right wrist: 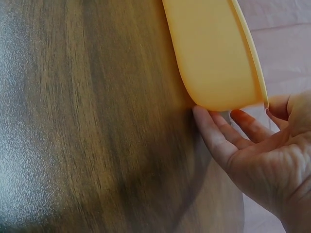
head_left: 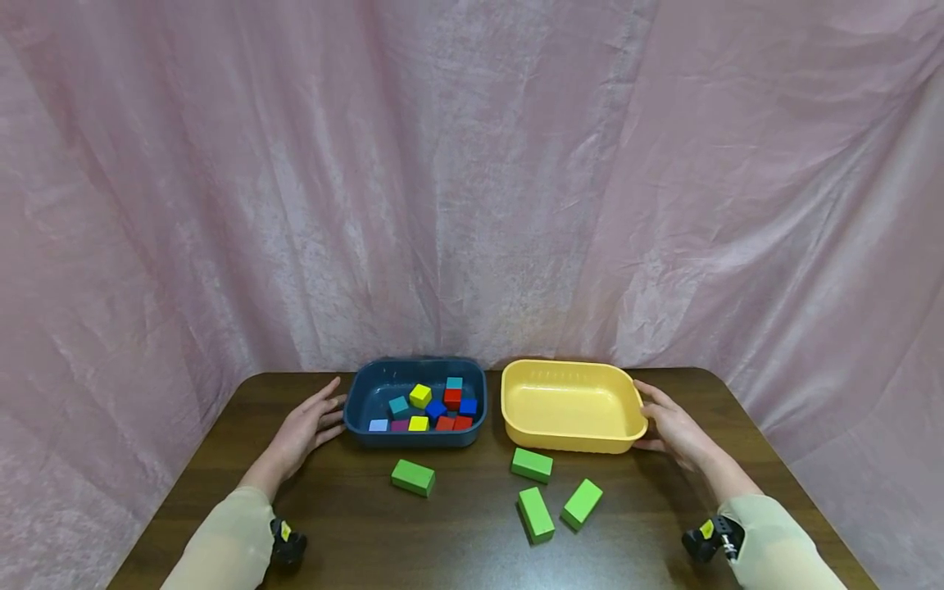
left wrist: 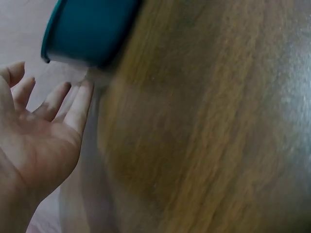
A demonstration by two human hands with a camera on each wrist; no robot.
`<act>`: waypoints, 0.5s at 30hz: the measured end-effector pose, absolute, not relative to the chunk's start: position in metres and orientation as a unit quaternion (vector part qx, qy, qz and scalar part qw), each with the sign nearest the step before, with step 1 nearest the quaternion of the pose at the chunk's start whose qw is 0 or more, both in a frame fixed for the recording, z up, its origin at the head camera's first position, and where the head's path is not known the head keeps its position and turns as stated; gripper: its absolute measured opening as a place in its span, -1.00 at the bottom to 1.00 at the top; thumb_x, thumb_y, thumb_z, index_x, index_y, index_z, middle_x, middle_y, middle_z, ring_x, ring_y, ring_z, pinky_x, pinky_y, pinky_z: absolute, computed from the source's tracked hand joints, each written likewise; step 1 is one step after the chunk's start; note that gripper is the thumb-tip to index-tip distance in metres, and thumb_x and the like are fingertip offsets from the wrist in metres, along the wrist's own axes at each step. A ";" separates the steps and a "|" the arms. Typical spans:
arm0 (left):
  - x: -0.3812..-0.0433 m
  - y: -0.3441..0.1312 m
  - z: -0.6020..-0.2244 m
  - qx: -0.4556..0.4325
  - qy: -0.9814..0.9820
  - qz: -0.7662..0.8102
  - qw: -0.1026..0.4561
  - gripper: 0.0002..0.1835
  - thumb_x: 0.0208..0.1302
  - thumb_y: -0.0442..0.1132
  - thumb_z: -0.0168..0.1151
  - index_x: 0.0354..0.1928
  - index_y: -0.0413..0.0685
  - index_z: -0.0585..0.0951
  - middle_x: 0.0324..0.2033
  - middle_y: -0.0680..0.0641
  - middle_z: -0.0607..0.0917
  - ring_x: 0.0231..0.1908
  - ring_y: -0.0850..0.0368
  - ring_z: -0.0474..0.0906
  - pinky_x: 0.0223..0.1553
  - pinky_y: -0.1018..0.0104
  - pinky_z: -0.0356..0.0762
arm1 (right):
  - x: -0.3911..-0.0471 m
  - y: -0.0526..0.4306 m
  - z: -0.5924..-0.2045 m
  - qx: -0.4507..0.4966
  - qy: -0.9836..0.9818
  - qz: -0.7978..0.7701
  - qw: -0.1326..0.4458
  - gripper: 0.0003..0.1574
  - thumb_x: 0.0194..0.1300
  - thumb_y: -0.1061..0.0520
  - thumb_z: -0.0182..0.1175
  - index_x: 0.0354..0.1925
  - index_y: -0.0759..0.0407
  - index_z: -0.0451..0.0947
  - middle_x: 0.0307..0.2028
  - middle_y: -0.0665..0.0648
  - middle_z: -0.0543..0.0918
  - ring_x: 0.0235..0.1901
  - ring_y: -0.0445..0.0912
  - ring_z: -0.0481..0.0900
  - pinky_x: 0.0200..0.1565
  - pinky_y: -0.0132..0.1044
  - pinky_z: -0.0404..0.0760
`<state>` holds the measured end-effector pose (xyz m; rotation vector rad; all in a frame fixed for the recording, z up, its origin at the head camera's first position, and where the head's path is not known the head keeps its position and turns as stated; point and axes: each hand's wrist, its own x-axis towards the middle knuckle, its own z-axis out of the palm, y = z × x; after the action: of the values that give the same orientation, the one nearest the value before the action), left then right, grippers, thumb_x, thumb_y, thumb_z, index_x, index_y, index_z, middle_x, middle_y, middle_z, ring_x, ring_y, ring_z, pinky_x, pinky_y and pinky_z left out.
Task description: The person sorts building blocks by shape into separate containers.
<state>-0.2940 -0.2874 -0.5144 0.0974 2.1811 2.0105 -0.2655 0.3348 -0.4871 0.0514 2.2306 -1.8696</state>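
Observation:
On the left, a dark blue plastic basin (head_left: 413, 439) holds several small coloured cubes (head_left: 436, 410). My left hand (head_left: 304, 428) is beside its left end, fingers spread; in the left wrist view a small gap shows between the fingertips and the blue basin (left wrist: 92, 31). To the right is a yellow basin (head_left: 574, 443) with no blocks inside. The fingertips of my right hand (head_left: 677, 433) touch its right end. In the right wrist view the fingers lie against the end wall of the yellow basin (right wrist: 216, 58), with the thumb near its rim.
Several green rectangular blocks lie on the brown wooden table (head_left: 332, 524) in front of the basins: one green block (head_left: 413, 477) at left, the others, such as this green block (head_left: 536, 515), towards the right. A pink curtain (head_left: 472, 180) hangs behind the table.

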 end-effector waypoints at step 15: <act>-0.275 -0.287 -0.472 0.070 0.797 0.591 -0.101 -0.41 0.63 0.03 -0.04 0.58 0.09 0.26 0.36 -0.22 0.43 0.20 0.11 0.50 0.12 0.23 0.61 | -0.267 0.340 -0.489 -0.002 0.753 -0.647 0.122 -0.13 0.54 0.28 -0.18 0.65 0.13 -0.27 0.46 0.54 0.07 0.10 0.15 0.57 0.06 0.14 0.65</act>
<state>-0.2747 -0.2869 -0.4724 0.2346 2.6798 1.9869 -0.2669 0.3405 -0.4887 -0.0050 2.1975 -1.8867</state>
